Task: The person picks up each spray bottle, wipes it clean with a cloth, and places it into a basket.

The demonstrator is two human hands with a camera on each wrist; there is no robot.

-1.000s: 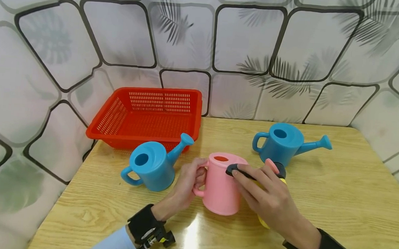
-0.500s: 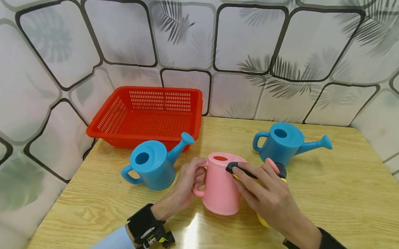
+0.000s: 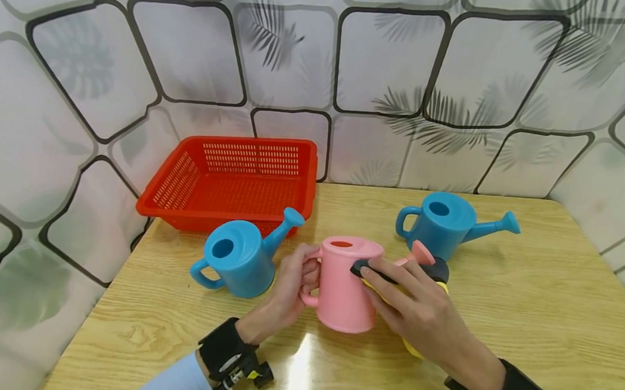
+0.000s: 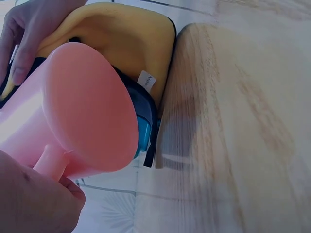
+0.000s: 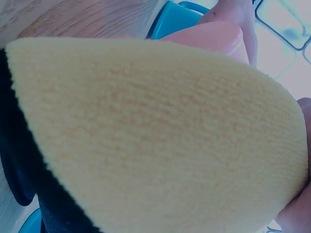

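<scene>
Left hand [image 3: 290, 282] has its fingers curled round the handle of a pink watering can [image 3: 346, 292], so the can sits right between the two hands. Its round base faces the left wrist cam, clear of the wood-look surface [image 3: 530, 327]. Right hand [image 3: 426, 306] is pinching a fuzzy yellow cloth [image 5: 160, 131] with black trim, its fingers laid over the trim against the can's side; can't really see the thumb from the head cam. Pink spout pokes out just past the right fingers. There's a blue watering can [image 3: 242, 271] just left of the left fingers, and a second blue can [image 3: 447, 224] beyond the right fingers. Further out past the left fingers is a red basket [image 3: 225, 218], slotted sides. Both wrists have black straps [image 3: 228, 351].
</scene>
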